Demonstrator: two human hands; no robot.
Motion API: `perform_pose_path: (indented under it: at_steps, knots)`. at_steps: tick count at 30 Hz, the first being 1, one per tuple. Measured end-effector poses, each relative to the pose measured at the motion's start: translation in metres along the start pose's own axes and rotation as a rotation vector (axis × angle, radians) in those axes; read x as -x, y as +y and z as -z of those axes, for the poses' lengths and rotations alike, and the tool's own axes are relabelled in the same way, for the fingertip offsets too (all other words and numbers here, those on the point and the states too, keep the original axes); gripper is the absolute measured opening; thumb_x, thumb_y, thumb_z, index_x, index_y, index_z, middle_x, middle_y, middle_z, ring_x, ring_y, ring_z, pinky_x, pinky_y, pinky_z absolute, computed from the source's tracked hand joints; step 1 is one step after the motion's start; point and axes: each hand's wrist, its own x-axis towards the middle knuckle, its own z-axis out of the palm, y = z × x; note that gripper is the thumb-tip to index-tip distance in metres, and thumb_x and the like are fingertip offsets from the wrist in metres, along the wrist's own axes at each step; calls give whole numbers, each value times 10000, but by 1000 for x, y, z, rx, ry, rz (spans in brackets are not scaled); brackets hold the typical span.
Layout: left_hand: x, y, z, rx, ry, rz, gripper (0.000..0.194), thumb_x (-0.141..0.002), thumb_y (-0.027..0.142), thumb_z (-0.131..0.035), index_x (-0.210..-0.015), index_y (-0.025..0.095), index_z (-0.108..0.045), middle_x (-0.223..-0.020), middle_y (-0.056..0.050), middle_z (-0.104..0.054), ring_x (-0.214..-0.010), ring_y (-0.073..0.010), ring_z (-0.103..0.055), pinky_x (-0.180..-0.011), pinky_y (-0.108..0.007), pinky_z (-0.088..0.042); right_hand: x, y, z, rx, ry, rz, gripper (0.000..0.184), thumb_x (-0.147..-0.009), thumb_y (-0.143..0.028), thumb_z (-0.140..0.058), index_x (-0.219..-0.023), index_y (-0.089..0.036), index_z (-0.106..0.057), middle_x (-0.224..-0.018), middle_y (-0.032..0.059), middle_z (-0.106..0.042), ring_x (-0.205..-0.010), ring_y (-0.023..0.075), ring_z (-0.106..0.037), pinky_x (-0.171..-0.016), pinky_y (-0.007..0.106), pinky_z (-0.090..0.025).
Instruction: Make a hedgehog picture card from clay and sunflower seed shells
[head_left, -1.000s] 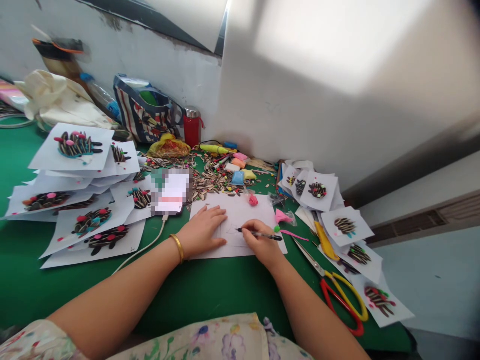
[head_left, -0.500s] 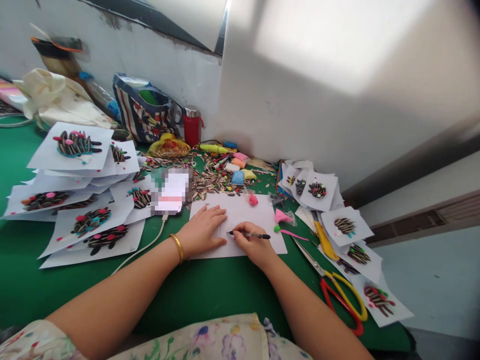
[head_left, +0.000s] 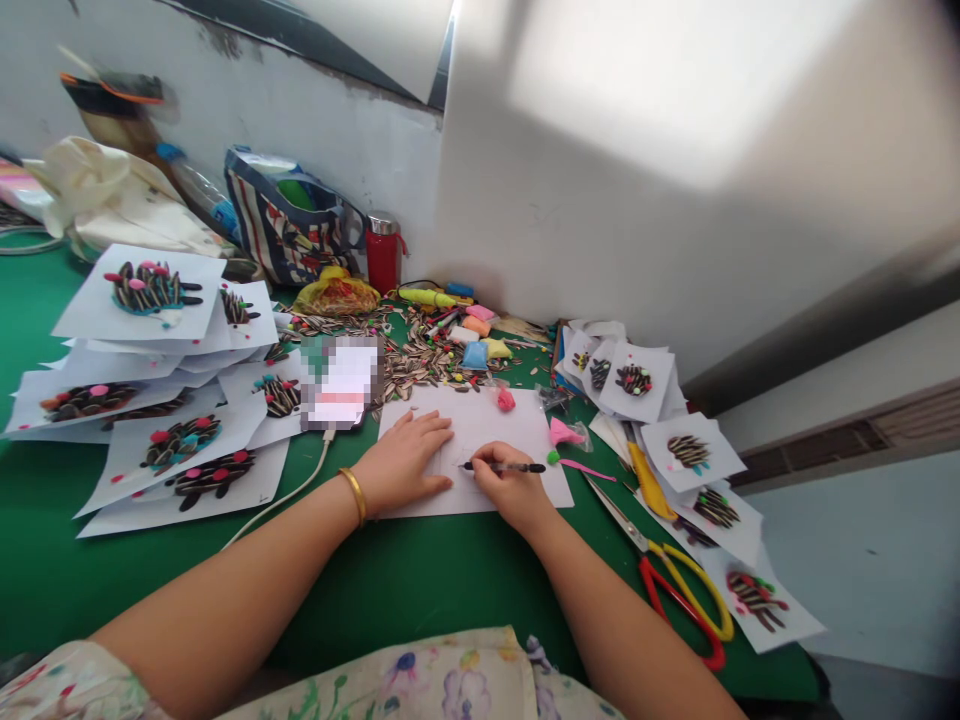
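A white sheet of paper (head_left: pixel 517 425) lies on the green table (head_left: pixel 420 580) in front of me. My left hand (head_left: pixel 405 462) rests flat on the sheet's left part, fingers stretched out, a gold bangle on the wrist. My right hand (head_left: pixel 510 487) is closed round a black pen (head_left: pixel 504 467) whose tip touches the paper beside my left fingers. Faint drawn lines show on the sheet near the tip.
Stacks of paper with seed-and-clay pictures (head_left: pixel 172 440) lie at the left, more (head_left: pixel 686 450) at the right. A phone (head_left: pixel 341 385) with a cable, loose sunflower seeds (head_left: pixel 420 360), clay lumps (head_left: pixel 480 345), red-and-yellow scissors (head_left: pixel 679 590), a red flask (head_left: pixel 385 252) and a striped bag (head_left: pixel 289 215) crowd the far side.
My right hand slid the pen leftward toward my left fingers, then back a little to the right. My left hand stayed flat on the sheet.
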Motion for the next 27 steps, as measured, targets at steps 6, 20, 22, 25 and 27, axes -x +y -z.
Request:
perform_pose_path:
  at_steps: [6,20,22,25,27]
  knots:
    - [0,-1,-1,0,5,-4,650,-752,487,-677,-1325,227,-516,-1463,-92,-460,-1398,-299,-335,-1169,-495,-199,0,0,-1,4,-7,-9,141,-803,-288,-538,-765,-206,-646,-698,-7,-645,-630,147,-572,-602,252,-441]
    - [0,-2,0,-11,-20,-5,662,-760,490,-664,-1343,223,-498,-1481,-91,-437,-1404,-301,-319,-1167,-497,-187,-9,10,19,-85,211,-40,244,-833,-387,-533,-916,-179,-630,-813,37,-664,-698,171,-601,-648,273,-476]
    - [0,-1,0,-6,-19,-4,664,-757,488,-669,-1341,221,-501,-1479,-90,-440,-1408,-302,-311,-1169,-495,-185,-9,11,22,-85,190,-39,263,-834,-397,-538,-939,-177,-637,-856,49,-677,-734,177,-613,-677,280,-484]
    - [0,0,1,-7,-22,-6,666,-750,481,-680,-1338,222,-504,-1475,-85,-446,-1412,-301,-300,-1170,-496,-185,-9,11,23,-105,161,-40,273,-826,-390,-551,-967,-178,-648,-888,52,-689,-755,179,-621,-690,280,-489]
    - [0,1,2,-6,-22,-9,666,-746,473,-686,-1337,222,-505,-1473,-84,-450,-1414,-300,-297,-1171,-496,-185,-8,11,21,-127,145,-56,261,-829,-370,-540,-968,-182,-658,-857,43,-693,-738,176,-624,-667,275,-490]
